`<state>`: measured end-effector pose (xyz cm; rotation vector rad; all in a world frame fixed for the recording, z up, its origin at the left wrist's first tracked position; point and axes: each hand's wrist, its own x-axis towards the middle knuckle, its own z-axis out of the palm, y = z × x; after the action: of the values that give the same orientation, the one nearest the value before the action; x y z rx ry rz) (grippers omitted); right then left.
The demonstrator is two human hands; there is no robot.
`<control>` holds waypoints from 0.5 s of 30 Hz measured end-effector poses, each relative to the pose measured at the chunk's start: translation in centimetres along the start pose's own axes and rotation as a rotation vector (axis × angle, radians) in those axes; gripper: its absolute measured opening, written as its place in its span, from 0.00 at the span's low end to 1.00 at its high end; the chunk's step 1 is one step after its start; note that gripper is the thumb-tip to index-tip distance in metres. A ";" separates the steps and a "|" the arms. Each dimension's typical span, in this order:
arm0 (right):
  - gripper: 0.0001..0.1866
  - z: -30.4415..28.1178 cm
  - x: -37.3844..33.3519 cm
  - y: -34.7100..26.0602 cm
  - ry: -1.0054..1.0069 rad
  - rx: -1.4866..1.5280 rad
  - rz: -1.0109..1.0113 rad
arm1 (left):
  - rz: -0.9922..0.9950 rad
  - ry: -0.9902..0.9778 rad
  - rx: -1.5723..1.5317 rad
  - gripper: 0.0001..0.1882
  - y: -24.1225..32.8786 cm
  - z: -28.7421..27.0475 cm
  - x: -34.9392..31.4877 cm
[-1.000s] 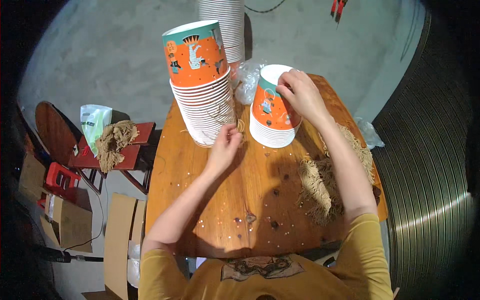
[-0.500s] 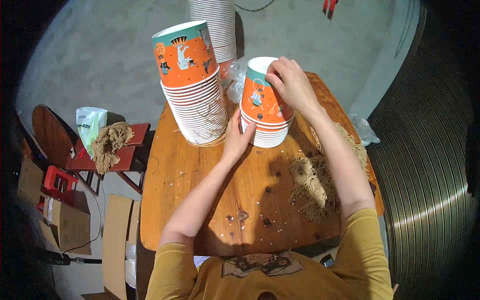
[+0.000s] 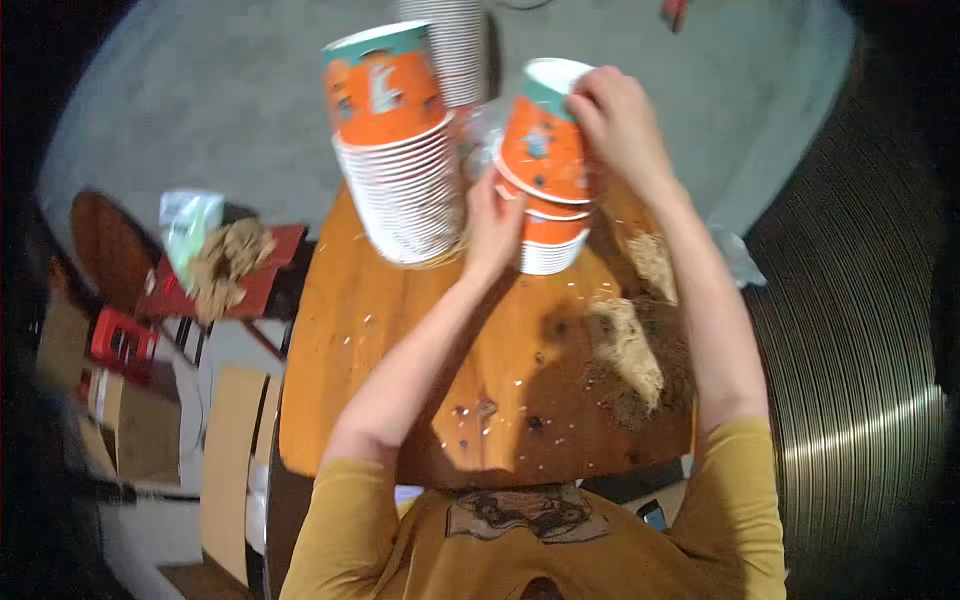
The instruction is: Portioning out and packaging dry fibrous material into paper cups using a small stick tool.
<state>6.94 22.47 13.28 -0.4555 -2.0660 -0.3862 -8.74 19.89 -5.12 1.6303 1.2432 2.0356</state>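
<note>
Two bare hands attend the right-hand cup stack (image 3: pixel 553 257), which stands toward the far side of the wooden table (image 3: pixel 370 410). The orange-and-green top cup (image 3: pixel 540 145) sits uppermost, leaning slightly; its lower lip stands apart from the lips beneath, exposing an orange band.

Grip, right hand (image 3: pixel 622 125): thumb and fingers appear to pinch the top cup's upper edge. Blur hides how far the fingertips reach inside. Grip, left hand (image 3: pixel 495 230): the hand is curved against the stack's left side, at the lower lip; how firmly it presses cannot be told.

Possible faults:
1. Cup drag. If walls cling, a pull at the edge could lift an extra cup.
2. Tipping. Uneven force between the hands could tilt the nested cups and jam them.
3. Wall dent. Too tight a pinch could crease the edge.
4. Collision. The tall left stack (image 3: pixel 400 190) stands just left of the left hand and leans; a wide elbow or wrist swing could topple it.
5. Snagging. Tan fibre bundle (image 3: pixel 628 348) lies near the right forearm; loose strands could catch there.
</note>
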 end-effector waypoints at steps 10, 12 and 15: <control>0.09 -6.4 2.3 -0.7 0.210 0.037 0.071 | -0.191 -0.018 0.197 0.28 0.4 0.4 -2.3; 0.10 -7.5 2.0 -2.7 0.311 0.240 0.180 | -0.153 0.056 -0.156 0.26 0.8 -0.4 -2.3; 0.08 -10.3 -1.2 -4.3 0.445 0.342 0.250 | 0.020 0.009 -0.229 0.31 10.9 0.2 -2.6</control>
<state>13.17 13.95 16.95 -0.3735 -1.5767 0.0214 -4.35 11.72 1.12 1.5342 0.9584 2.1105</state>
